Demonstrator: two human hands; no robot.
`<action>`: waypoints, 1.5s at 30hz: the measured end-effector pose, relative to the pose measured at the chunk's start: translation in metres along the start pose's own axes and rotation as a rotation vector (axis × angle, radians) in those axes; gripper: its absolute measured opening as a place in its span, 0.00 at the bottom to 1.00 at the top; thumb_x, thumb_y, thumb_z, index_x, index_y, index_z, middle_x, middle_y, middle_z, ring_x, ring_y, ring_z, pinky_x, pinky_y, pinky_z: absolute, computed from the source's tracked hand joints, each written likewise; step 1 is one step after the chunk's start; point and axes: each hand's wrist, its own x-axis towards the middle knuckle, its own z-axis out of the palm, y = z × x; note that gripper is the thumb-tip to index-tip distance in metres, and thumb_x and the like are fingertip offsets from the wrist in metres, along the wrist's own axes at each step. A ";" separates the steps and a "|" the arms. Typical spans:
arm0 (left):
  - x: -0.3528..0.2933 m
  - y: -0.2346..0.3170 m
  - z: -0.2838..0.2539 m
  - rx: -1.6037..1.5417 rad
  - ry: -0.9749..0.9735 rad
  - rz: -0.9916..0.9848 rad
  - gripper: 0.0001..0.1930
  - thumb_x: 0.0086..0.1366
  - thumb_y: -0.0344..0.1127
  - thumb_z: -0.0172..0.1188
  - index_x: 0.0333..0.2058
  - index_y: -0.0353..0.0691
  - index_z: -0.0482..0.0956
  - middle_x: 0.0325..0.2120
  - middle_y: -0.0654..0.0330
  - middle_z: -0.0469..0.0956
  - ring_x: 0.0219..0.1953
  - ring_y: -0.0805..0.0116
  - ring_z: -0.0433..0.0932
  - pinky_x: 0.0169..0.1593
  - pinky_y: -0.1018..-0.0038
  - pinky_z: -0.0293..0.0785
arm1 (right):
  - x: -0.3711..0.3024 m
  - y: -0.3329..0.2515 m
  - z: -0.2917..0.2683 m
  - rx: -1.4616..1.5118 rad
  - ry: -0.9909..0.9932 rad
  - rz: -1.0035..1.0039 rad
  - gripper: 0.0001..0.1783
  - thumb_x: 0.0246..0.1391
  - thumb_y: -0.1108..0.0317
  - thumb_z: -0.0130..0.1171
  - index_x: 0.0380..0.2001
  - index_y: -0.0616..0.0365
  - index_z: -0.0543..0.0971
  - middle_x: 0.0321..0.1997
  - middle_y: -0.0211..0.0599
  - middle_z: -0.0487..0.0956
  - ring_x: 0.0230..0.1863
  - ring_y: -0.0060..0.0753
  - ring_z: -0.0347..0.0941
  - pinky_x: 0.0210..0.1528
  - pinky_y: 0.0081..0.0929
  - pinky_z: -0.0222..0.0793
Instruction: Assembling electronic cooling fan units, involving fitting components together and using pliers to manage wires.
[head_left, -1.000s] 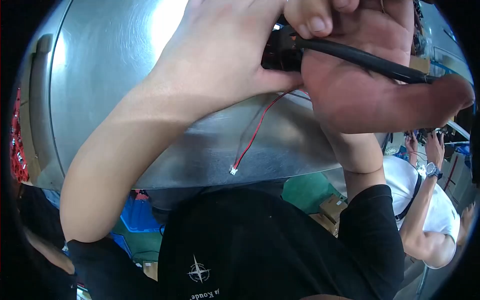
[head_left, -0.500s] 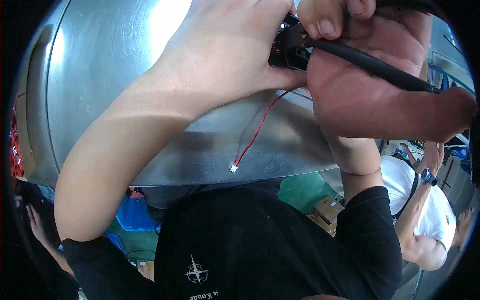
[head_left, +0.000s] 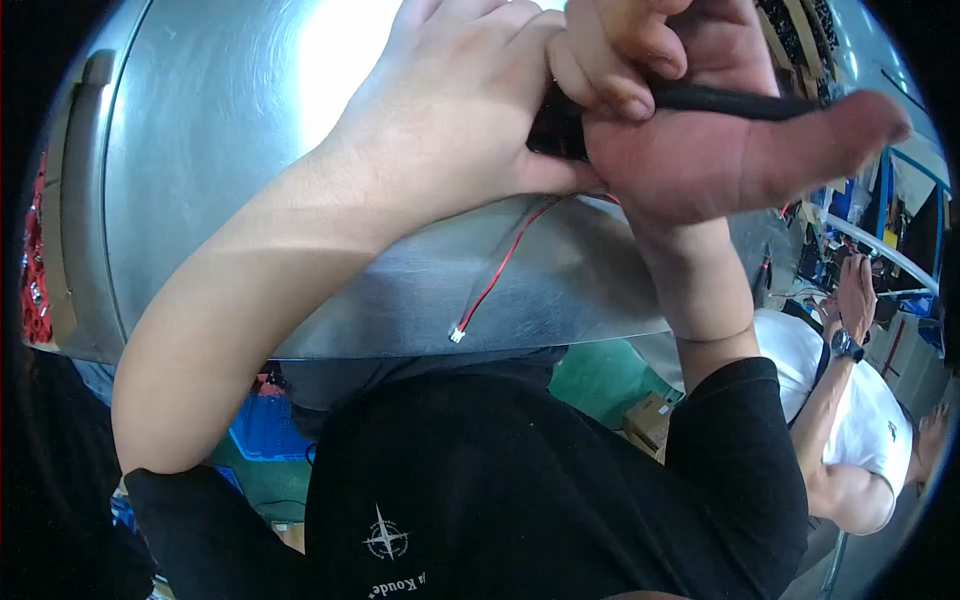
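Observation:
My left hand (head_left: 450, 95) is closed around a dark part (head_left: 558, 128) at the top middle of the view; most of that part is hidden by my hands. Pressed close on its right side is my right hand (head_left: 680, 130), palm toward me. Its fingers curl over a black rod (head_left: 735, 101) lying across the palm, while the thumb sticks out to the right. From beneath the hands a thin red and black wire (head_left: 518, 243) runs down over the metal, ending in a small white plug (head_left: 457, 335).
A shiny metal table (head_left: 190, 150) lies under my hands, its rounded edge toward me. Red things (head_left: 36, 270) show beyond its left rim. Below are a blue crate (head_left: 268, 430) and a cardboard box (head_left: 648, 418). Another person in a white shirt (head_left: 850, 430) is at the right.
My right hand has moved up and left, and the black rod has swung closer to level. The white plug has slid slightly left. My left hand stays nearly in place.

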 end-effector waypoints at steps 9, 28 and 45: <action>0.002 -0.007 -0.004 0.117 -0.012 0.040 0.41 0.53 0.67 0.74 0.54 0.39 0.78 0.46 0.51 0.79 0.53 0.46 0.72 0.60 0.52 0.63 | 0.016 0.004 -0.020 0.356 -0.084 0.204 0.55 0.40 0.00 0.38 0.27 0.50 0.66 0.19 0.22 0.61 0.16 0.17 0.52 0.21 0.18 0.50; 0.011 -0.022 -0.002 0.072 -0.129 0.144 0.33 0.55 0.65 0.73 0.39 0.36 0.78 0.39 0.53 0.73 0.48 0.51 0.70 0.53 0.56 0.64 | -0.013 -0.006 -0.051 -0.105 -0.284 0.185 0.50 0.49 0.06 0.42 0.27 0.50 0.67 0.16 0.29 0.63 0.14 0.23 0.51 0.18 0.29 0.46; 0.012 -0.030 -0.020 0.044 -0.175 0.210 0.29 0.56 0.61 0.74 0.40 0.39 0.81 0.39 0.56 0.76 0.47 0.53 0.71 0.52 0.57 0.65 | 0.047 -0.003 -0.019 0.144 -0.727 0.472 0.35 0.71 0.50 0.56 0.11 0.58 0.69 0.10 0.34 0.63 0.08 0.34 0.56 0.13 0.30 0.47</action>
